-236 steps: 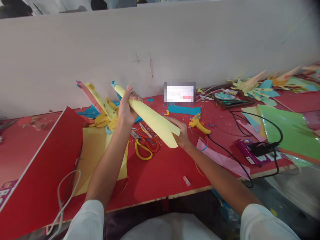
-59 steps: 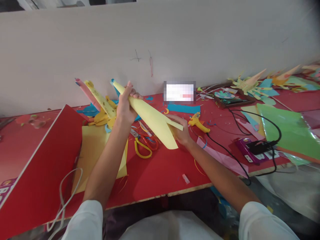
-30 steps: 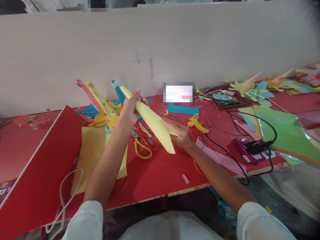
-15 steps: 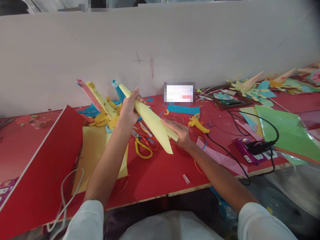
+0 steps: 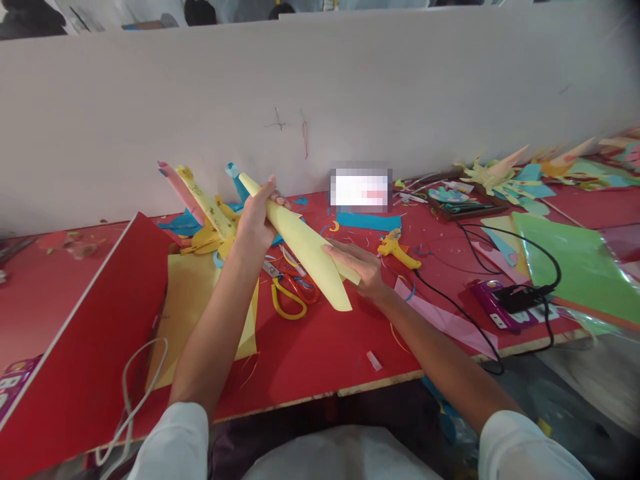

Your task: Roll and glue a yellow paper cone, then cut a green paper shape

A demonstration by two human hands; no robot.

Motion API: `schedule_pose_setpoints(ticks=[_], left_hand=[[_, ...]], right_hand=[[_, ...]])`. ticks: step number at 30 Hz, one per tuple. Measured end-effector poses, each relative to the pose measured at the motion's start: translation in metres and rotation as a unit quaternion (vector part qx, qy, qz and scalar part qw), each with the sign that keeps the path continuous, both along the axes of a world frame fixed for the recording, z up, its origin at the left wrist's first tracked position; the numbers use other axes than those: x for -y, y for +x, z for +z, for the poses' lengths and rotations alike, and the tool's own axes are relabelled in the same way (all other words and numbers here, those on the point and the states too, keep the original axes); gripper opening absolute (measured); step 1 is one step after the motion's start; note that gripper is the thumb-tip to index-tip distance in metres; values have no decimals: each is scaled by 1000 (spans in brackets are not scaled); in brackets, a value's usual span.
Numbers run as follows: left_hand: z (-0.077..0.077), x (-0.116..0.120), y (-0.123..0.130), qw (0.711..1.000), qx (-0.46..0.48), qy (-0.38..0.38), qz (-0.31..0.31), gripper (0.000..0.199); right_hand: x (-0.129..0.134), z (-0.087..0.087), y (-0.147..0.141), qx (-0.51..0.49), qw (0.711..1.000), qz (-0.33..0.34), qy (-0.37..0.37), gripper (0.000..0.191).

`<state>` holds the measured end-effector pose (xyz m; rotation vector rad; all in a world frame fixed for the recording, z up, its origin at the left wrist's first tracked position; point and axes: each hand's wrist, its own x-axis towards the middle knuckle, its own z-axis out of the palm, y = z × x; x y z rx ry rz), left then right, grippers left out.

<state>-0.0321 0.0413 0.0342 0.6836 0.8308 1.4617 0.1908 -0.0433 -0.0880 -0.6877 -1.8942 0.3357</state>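
Observation:
Both hands hold a rolled sheet of pale yellow paper slantwise above the red table. Its narrow end points up and left, and the wide end flares open toward me. My left hand is wrapped round the upper part, thumb on top. At the lower right, my right hand grips the loose edge, with fingers lying along the paper. Below the roll lie yellow-handled scissors and red-handled scissors, partly covered. A yellow glue gun rests to the right of my right hand.
Rolled paper shapes stand at the back left. A red board rises at left beside yellow sheets. A black cable runs to a purple power strip. A green sheet and blue strip lie on the table.
The yellow roll's flared lower end has shifted slightly right and my right hand has moved a little with it. Both hands keep their hold; the view has tilted slightly.

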Motion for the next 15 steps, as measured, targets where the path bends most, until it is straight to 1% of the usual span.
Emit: schedule_pose_setpoints(ticks=[4,10,15], left_hand=[[2,-1,-3,1000,4,19,21,48],[-4,1,4,999,-18,25,22,50],[-6,3,10,999,-11,32,29,50]], right_hand=[[1,0,-2,2,1000,-13,5,45],[1,-8,-2,1,999,-21,49,48],[2,-9,-2,14,999,-29,15,44]])
